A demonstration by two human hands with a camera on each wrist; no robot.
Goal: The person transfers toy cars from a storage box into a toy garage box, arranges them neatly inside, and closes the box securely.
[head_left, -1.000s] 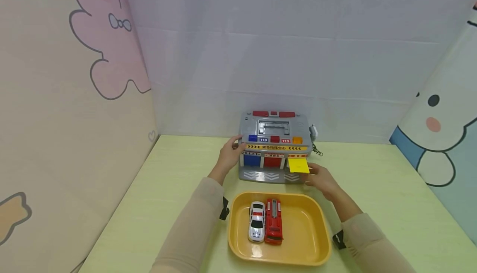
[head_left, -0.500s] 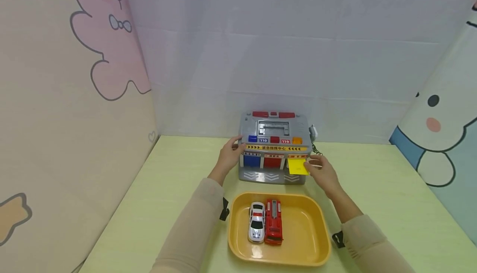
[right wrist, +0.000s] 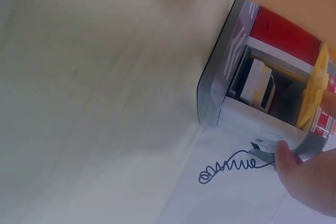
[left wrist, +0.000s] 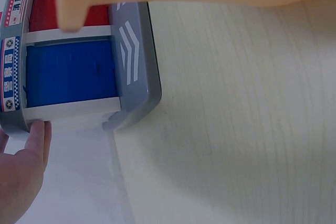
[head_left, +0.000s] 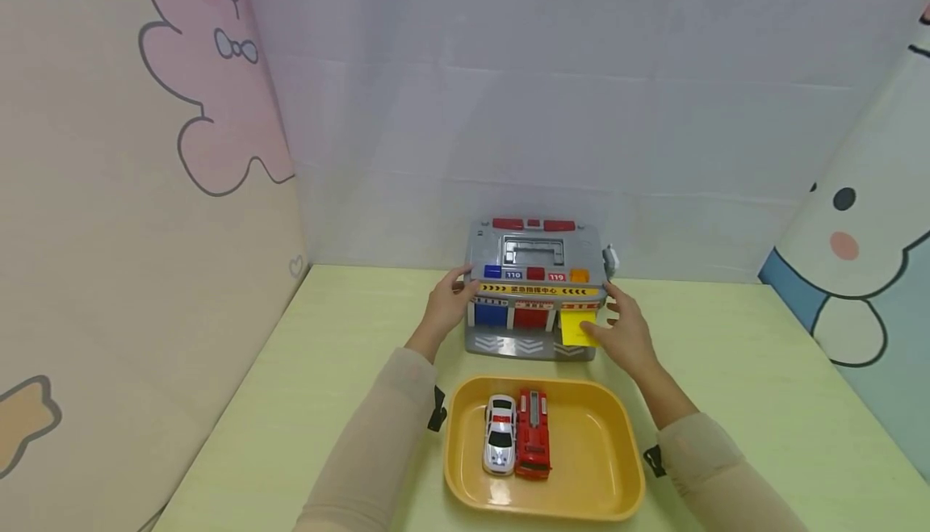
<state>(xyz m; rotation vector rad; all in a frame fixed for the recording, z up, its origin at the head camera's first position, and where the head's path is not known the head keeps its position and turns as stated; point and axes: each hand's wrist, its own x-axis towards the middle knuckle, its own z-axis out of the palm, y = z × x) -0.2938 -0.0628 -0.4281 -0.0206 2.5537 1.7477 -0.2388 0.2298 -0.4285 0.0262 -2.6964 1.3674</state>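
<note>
A grey toy emergency station [head_left: 534,298] stands at the back of the table, with a blue door [head_left: 491,314] and a red door [head_left: 531,316] down. My left hand [head_left: 445,303] holds the station's left edge, fingertips against its side wall [left wrist: 73,121]. On the right, the yellow door [head_left: 576,328] tilts outward. My right hand [head_left: 626,334] has its thumb on that door and other fingers against the station's right side. Inside the bay under the door sits a white toy vehicle [right wrist: 256,83], partly hidden by the bay's frame.
A yellow tray [head_left: 592,508] lies in front of the station, between my forearms. In it, a white toy police car [head_left: 500,435] rests beside a red toy fire truck [head_left: 534,435]. A toy handset [head_left: 611,261] with a coiled cord [right wrist: 231,163] hangs at the station's right side.
My right hand has shifted from below the yellow door's right corner to its outer face and the station's side. The door has swung down somewhat. My left hand stays in place.
</note>
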